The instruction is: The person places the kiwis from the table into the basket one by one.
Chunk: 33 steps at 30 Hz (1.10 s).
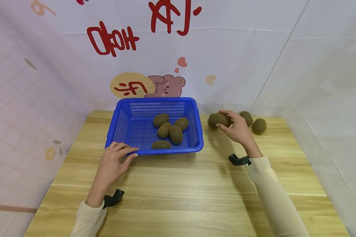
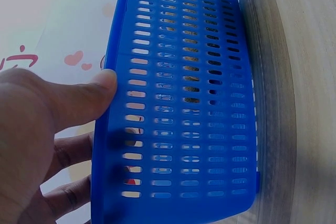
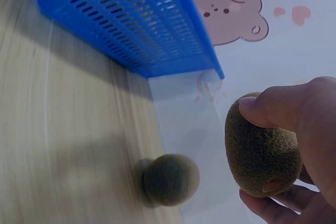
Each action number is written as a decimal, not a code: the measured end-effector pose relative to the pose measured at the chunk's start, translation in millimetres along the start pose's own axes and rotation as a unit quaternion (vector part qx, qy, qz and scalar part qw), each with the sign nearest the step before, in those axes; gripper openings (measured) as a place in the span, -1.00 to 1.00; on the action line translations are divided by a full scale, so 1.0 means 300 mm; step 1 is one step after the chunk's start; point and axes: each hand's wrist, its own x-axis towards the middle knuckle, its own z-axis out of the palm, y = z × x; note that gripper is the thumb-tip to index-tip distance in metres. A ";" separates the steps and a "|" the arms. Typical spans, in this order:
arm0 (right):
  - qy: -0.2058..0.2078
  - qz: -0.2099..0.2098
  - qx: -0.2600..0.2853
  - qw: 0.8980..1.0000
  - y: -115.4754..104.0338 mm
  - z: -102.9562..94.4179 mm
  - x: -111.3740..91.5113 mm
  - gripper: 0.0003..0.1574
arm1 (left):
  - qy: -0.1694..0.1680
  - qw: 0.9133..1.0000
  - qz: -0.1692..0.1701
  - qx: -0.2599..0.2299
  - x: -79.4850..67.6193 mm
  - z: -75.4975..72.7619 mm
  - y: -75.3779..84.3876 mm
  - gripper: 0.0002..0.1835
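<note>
A blue plastic basket [image 1: 198,131] with slotted walls stands on the table and holds several brown kiwis [image 1: 176,134]. At its near left corner, my left hand [image 1: 114,161] pinches the rim; the left wrist view has the thumb [image 2: 105,85] on the rim and the other fingers partly hidden behind the wall. To the right of the basket, my right hand [image 1: 236,127] grips a fuzzy kiwi [image 3: 262,153] between thumb and fingers. The held kiwi is above the table, and another kiwi [image 3: 171,179] lies on the wood below it.
Two more kiwis, one nearer the wall [image 1: 247,118] and one farther right [image 1: 259,126], lie beyond my right hand. A white printed sheet [image 1: 240,59] hangs along the table's back edge, close behind the basket. Black straps [image 1: 239,160] circle both wrists.
</note>
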 end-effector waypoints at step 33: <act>-0.023 -0.109 0.017 0.994 -0.235 0.018 0.031 -0.31 | -0.006 1.000 -0.012 -0.006 -0.002 0.007 -0.003 -0.79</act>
